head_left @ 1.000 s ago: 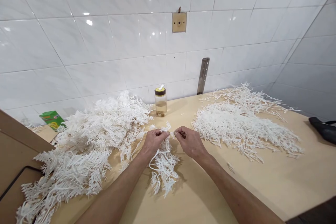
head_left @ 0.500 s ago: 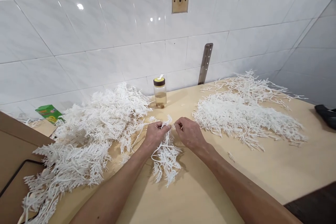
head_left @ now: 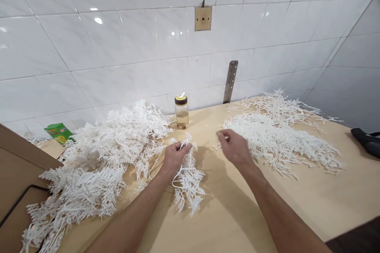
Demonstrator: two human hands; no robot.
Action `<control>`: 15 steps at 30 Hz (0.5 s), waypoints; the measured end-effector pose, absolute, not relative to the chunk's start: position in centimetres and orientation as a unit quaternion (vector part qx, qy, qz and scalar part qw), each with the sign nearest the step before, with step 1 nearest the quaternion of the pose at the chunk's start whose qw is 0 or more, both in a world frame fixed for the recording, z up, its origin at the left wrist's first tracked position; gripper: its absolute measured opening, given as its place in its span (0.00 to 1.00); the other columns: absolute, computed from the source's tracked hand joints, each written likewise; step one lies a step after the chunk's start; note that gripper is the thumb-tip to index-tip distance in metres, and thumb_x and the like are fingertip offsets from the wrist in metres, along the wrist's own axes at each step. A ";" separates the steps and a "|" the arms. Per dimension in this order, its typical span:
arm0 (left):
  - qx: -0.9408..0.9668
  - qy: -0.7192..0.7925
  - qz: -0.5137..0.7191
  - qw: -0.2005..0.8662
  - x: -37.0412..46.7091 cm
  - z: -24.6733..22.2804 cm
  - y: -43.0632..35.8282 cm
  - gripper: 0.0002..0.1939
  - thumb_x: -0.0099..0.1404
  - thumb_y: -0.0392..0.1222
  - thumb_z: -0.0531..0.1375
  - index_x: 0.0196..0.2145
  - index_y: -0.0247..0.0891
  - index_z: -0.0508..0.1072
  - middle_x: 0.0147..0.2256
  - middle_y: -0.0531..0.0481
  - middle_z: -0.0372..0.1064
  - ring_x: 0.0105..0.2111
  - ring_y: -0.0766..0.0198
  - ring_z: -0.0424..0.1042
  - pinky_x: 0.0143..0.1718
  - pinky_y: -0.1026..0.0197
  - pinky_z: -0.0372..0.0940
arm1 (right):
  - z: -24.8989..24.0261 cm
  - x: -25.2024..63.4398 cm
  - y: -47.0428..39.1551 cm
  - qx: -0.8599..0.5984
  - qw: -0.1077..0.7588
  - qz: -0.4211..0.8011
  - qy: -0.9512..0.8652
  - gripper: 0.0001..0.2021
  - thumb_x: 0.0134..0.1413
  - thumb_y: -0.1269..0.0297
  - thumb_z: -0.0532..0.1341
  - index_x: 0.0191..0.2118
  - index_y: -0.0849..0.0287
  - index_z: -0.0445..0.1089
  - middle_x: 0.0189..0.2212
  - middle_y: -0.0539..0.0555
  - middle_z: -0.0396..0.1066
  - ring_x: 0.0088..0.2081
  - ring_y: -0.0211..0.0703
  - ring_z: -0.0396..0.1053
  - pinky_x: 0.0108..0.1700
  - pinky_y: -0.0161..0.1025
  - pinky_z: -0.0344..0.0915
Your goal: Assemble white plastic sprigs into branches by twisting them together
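My left hand (head_left: 174, 157) pinches the top of a white, branching plastic sprig (head_left: 190, 184) between thumb and fingers. The sprig's feathery twigs hang down onto the table, and a thin bare stem curves out beside the wrist. To the left spreads a large heap of similar white sprigs (head_left: 118, 142). My right hand (head_left: 234, 145) is apart from the sprig, at the left edge of a flatter pile of small white twig pieces (head_left: 279, 138). Its fingers are curled in with the tips together; whether anything small sits between them cannot be made out.
A clear bottle (head_left: 182, 118) with a dark lid, part filled with liquid, stands near the tiled wall. A metal strip (head_left: 230, 83) leans there. A green box (head_left: 59, 133) and cardboard (head_left: 20, 174) are at left, a black object (head_left: 366, 142) at far right.
My right hand has moved away from the sprig, rightward to the twig pile. My left hand keeps its hold on the sprig. The view has tipped slightly upward.
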State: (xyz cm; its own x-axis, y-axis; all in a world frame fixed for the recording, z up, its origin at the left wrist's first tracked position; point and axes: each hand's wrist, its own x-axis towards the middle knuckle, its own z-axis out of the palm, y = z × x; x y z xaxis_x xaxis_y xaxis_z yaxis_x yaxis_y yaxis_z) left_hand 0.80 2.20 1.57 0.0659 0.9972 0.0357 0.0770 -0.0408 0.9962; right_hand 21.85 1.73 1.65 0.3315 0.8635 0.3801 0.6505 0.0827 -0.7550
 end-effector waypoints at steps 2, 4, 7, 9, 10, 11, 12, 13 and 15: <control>0.557 0.475 0.479 0.484 1.0 1.2 2.3 0.17 0.51 0.53 0.67 0.23 0.35 0.71 0.20 0.57 0.59 0.22 0.70 0.55 0.25 0.66 0.53 | 1.6 19.5 1.2 -0.606 0.438 0.268 -0.608 0.17 0.56 0.51 0.55 0.31 0.58 0.72 0.22 0.51 0.68 0.20 0.40 0.65 0.24 0.37 0.60; 0.566 0.463 0.486 0.479 1.1 1.1 2.4 0.17 0.52 0.53 0.66 0.24 0.34 0.72 0.21 0.56 0.60 0.24 0.69 0.56 0.27 0.66 0.54 | 1.3 17.7 0.9 -0.571 0.418 0.359 -0.609 0.17 0.55 0.49 0.57 0.29 0.58 0.72 0.18 0.48 0.64 0.15 0.36 0.61 0.19 0.35 0.57; 0.572 0.463 0.486 0.472 1.2 1.2 2.3 0.18 0.53 0.53 0.66 0.24 0.34 0.72 0.21 0.56 0.59 0.24 0.69 0.55 0.27 0.66 0.54 | 0.9 16.9 0.9 -0.571 0.427 0.387 -0.585 0.14 0.52 0.52 0.59 0.30 0.58 0.72 0.19 0.47 0.65 0.13 0.33 0.59 0.17 0.33 0.56; 0.571 0.465 0.482 0.475 1.2 1.3 2.2 0.18 0.53 0.54 0.66 0.23 0.34 0.71 0.21 0.56 0.58 0.24 0.69 0.55 0.26 0.66 0.53 | 1.0 17.0 0.9 -0.578 0.442 0.372 -0.576 0.12 0.52 0.54 0.59 0.30 0.58 0.72 0.21 0.47 0.68 0.13 0.32 0.59 0.17 0.32 0.57; 0.570 0.464 0.481 0.479 1.2 1.3 2.2 0.19 0.53 0.54 0.66 0.23 0.34 0.70 0.21 0.56 0.58 0.24 0.70 0.55 0.26 0.66 0.53 | 1.1 17.1 0.9 -0.580 0.449 0.361 -0.576 0.12 0.52 0.54 0.59 0.30 0.58 0.72 0.22 0.47 0.69 0.14 0.32 0.59 0.17 0.32 0.58; 0.568 0.464 0.479 0.482 1.2 1.2 2.2 0.19 0.52 0.54 0.66 0.23 0.34 0.70 0.21 0.56 0.58 0.24 0.70 0.55 0.26 0.66 0.53 | 1.2 17.2 0.9 -0.581 0.452 0.351 -0.579 0.12 0.52 0.54 0.59 0.30 0.58 0.72 0.22 0.47 0.69 0.14 0.32 0.59 0.18 0.32 0.59; 0.566 0.464 0.477 0.485 1.2 1.2 2.1 0.19 0.52 0.55 0.66 0.23 0.34 0.70 0.21 0.56 0.58 0.23 0.70 0.54 0.25 0.66 0.53 | 1.3 17.3 0.9 -0.582 0.452 0.346 -0.581 0.12 0.52 0.55 0.59 0.30 0.58 0.72 0.22 0.48 0.69 0.14 0.32 0.59 0.18 0.33 0.59; 0.566 0.465 0.475 0.488 1.2 1.2 2.1 0.20 0.51 0.55 0.66 0.23 0.35 0.69 0.21 0.56 0.58 0.22 0.70 0.54 0.25 0.66 0.53 | 1.4 17.3 0.9 -0.581 0.451 0.346 -0.582 0.12 0.52 0.55 0.59 0.30 0.58 0.72 0.23 0.48 0.69 0.14 0.32 0.60 0.18 0.33 0.60; 0.567 0.467 0.473 0.486 1.2 1.0 2.2 0.20 0.51 0.56 0.66 0.22 0.35 0.69 0.20 0.56 0.58 0.22 0.70 0.54 0.25 0.65 0.52 | 1.5 17.3 0.9 -0.576 0.451 0.361 -0.578 0.12 0.52 0.54 0.59 0.30 0.58 0.72 0.23 0.47 0.68 0.15 0.33 0.60 0.18 0.33 0.60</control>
State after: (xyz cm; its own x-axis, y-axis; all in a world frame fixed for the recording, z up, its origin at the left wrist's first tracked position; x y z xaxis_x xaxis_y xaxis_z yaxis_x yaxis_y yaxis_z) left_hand 1.22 2.17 1.05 0.1162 0.9898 0.0820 0.0706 -0.0906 0.9934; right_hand 17.28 0.87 1.48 0.0712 0.9918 0.1063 0.3402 0.0760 -0.9373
